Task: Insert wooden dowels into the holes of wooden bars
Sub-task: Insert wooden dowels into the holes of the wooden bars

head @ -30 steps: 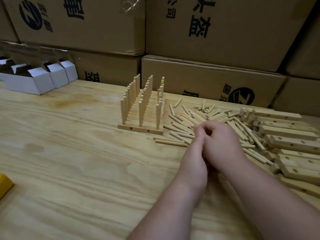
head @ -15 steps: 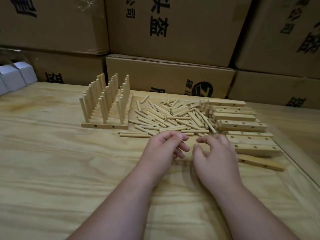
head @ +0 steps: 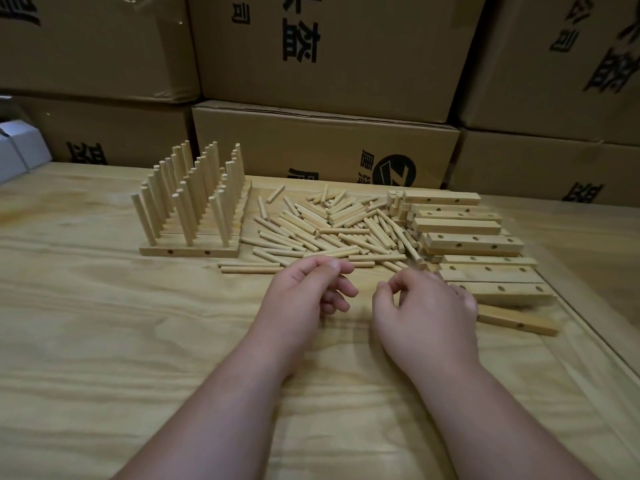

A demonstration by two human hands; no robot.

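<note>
Cardboard boxes [head: 332,57] stacked along the back, black print on them. Plywood counter [head: 104,341] in front, carries everything. White cartons [head: 17,150] at far left edge.

Done bars [head: 194,233] sit left of centre, packed side by side, dowels standing upright in three rows. Blank bars [head: 474,244] piled at right, holes visible on top and side faces; one bar [head: 519,320] lies apart, nearest the viewer, angled.

Loose dowels [head: 329,230] scattered flat between the two bar groups, a couple strayed toward the near edge.

Both forearms reach in from the bottom. Left hand [head: 304,296] hovers just short of the dowel pile, fingers loosely curled, thumb near index, nothing in it. Right hand [head: 426,306] beside it, just left of the blank bars, fingers curled, thumb to index; can't tell if it pinches anything.
</note>
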